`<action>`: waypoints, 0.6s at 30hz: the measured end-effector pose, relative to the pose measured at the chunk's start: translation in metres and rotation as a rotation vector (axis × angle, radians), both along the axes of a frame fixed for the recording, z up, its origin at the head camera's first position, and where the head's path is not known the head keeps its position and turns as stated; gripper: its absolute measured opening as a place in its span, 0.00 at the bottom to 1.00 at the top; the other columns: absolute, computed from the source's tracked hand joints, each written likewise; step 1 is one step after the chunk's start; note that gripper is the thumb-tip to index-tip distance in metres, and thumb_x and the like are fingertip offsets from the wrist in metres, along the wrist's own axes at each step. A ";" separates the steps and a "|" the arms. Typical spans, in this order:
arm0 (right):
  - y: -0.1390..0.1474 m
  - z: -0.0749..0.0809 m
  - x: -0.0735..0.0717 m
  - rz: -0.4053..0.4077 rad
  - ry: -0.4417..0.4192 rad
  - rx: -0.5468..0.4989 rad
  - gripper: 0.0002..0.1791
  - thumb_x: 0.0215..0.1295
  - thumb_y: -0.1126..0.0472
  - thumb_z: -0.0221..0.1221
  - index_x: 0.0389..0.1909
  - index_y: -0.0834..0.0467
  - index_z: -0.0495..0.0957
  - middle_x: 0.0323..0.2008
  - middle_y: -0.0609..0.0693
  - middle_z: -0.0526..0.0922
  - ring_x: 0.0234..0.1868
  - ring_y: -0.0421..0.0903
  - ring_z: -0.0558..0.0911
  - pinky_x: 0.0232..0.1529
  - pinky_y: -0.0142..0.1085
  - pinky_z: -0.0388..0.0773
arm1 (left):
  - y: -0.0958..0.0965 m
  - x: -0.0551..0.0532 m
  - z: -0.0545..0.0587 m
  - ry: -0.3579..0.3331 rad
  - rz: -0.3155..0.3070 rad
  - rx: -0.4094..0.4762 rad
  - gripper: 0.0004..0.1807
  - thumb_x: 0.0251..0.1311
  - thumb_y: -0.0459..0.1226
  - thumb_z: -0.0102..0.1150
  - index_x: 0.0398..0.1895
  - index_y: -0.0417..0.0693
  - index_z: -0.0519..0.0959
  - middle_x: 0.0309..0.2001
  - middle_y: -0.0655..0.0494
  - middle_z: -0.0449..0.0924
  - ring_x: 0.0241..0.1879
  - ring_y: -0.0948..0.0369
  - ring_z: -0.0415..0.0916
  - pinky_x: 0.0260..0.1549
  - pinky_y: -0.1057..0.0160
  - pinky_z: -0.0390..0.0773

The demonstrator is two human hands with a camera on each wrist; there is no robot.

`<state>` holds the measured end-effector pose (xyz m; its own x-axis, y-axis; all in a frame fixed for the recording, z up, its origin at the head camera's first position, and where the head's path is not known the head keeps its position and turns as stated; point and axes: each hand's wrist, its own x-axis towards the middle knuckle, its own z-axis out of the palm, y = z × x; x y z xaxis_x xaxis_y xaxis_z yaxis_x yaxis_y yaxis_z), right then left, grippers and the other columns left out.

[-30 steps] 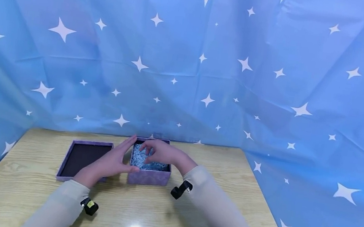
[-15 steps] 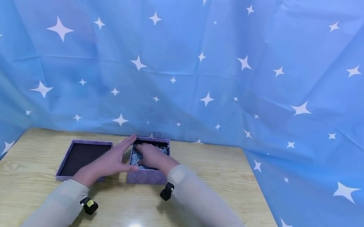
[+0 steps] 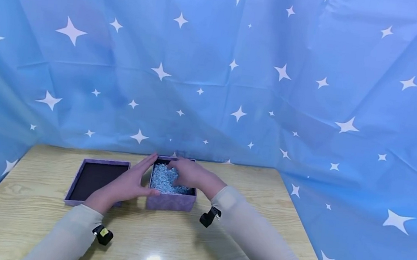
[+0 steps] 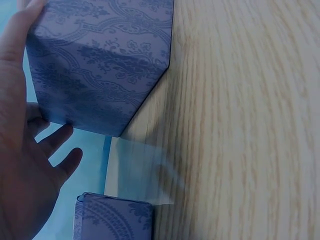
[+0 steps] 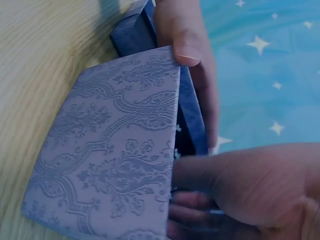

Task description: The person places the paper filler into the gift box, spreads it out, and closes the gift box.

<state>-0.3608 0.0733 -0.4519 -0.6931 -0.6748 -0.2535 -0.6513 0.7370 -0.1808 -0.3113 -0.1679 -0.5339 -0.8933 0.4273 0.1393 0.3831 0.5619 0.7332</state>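
A purple patterned box (image 3: 170, 204) stands uncovered on the table, filled with pale blue shredded paper (image 3: 162, 179). My left hand (image 3: 128, 185) holds the box's left side, thumb over the front corner and fingers reaching to the back. Close up in the left wrist view, the box wall (image 4: 100, 65) shows beside that hand. My right hand (image 3: 192, 175) reaches over the right side into the box, thumb and index finger apart above the paper. From the right wrist view, its fingertips are hidden behind the front wall (image 5: 110, 145).
The box's lid (image 3: 96, 181) lies upturned to the left, dark inside, partly behind my left hand. A wooden table (image 3: 177, 244) carries both. A blue cloth with white stars (image 3: 216, 69) hangs right behind the table's far edge.
My right hand went deeper into the box toward the left, then drew back up and right. More of the shredded paper shows now. My left hand stays on the box.
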 end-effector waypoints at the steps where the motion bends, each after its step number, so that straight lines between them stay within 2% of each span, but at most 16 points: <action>1: 0.000 0.000 0.001 0.014 -0.013 0.018 0.31 0.73 0.63 0.75 0.75 0.55 0.80 0.70 0.51 0.82 0.70 0.49 0.81 0.68 0.40 0.79 | 0.000 0.000 0.000 -0.001 -0.002 0.002 0.69 0.61 0.65 0.77 0.94 0.61 0.41 0.92 0.52 0.36 0.87 0.39 0.45 0.75 0.26 0.61; 4: -0.002 -0.005 0.005 0.022 -0.027 0.104 0.31 0.78 0.67 0.68 0.79 0.52 0.77 0.76 0.53 0.77 0.75 0.50 0.78 0.72 0.41 0.76 | 0.000 0.000 0.001 -0.002 -0.005 0.006 0.69 0.62 0.65 0.78 0.94 0.61 0.41 0.92 0.51 0.36 0.87 0.39 0.44 0.75 0.25 0.59; 7: -0.005 -0.012 0.007 -0.009 0.025 0.214 0.32 0.84 0.70 0.59 0.83 0.47 0.72 0.83 0.53 0.69 0.79 0.50 0.73 0.77 0.43 0.71 | 0.001 0.000 0.002 -0.004 -0.007 0.005 0.68 0.62 0.64 0.77 0.94 0.61 0.41 0.92 0.52 0.36 0.88 0.39 0.43 0.76 0.25 0.58; 11: -0.008 -0.021 0.005 -0.041 0.053 0.249 0.32 0.89 0.67 0.50 0.87 0.42 0.67 0.86 0.51 0.63 0.83 0.49 0.67 0.81 0.45 0.66 | 0.001 0.000 0.002 -0.009 -0.012 0.004 0.68 0.63 0.64 0.77 0.94 0.61 0.41 0.92 0.52 0.36 0.88 0.40 0.43 0.77 0.26 0.58; 15: -0.009 -0.024 0.002 -0.021 0.048 0.239 0.30 0.92 0.63 0.47 0.88 0.42 0.64 0.86 0.50 0.62 0.84 0.49 0.65 0.82 0.45 0.64 | 0.000 0.000 0.002 -0.004 -0.007 0.004 0.68 0.63 0.63 0.78 0.94 0.61 0.41 0.92 0.51 0.36 0.88 0.40 0.43 0.77 0.26 0.58; 18: -0.006 -0.019 0.000 0.018 0.061 0.236 0.33 0.87 0.65 0.56 0.86 0.44 0.67 0.85 0.51 0.66 0.81 0.49 0.70 0.79 0.44 0.69 | 0.000 0.000 0.001 -0.002 -0.007 -0.003 0.69 0.62 0.64 0.77 0.94 0.62 0.40 0.92 0.52 0.36 0.88 0.40 0.43 0.77 0.27 0.58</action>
